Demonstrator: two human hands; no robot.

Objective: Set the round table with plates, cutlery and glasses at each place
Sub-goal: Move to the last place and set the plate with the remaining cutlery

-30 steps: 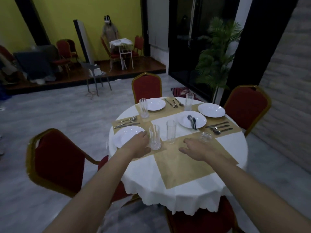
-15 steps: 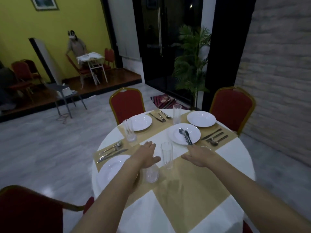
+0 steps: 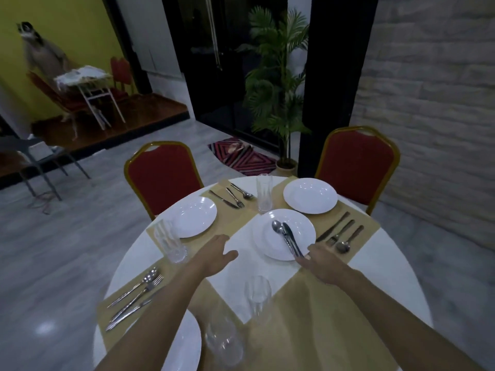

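Left hand [image 3: 214,257] held flat, fingers apart, nothing held; right hand [image 3: 322,266] at the cutlery [image 3: 288,236] on the centre plate [image 3: 270,249].
Whether the right fingers [image 3: 313,251] are clamped on the handle ends cannot be told. Handles are best pinched together and lifted level. Left of the fingers, a glass [image 3: 170,243] is noted on the surface [image 3: 396,285]; beyond them, a red chair [image 3: 163,178], a palm [image 3: 276,76], a second red chair [image 3: 357,167].

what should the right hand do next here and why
Probably close the right hand on the handles of the cutlery lying on the centre plate and lift it off. The fingertips are at the handle ends, that plate sits mid-table rather than at a place, and the near gold mat has no plate or cutlery.
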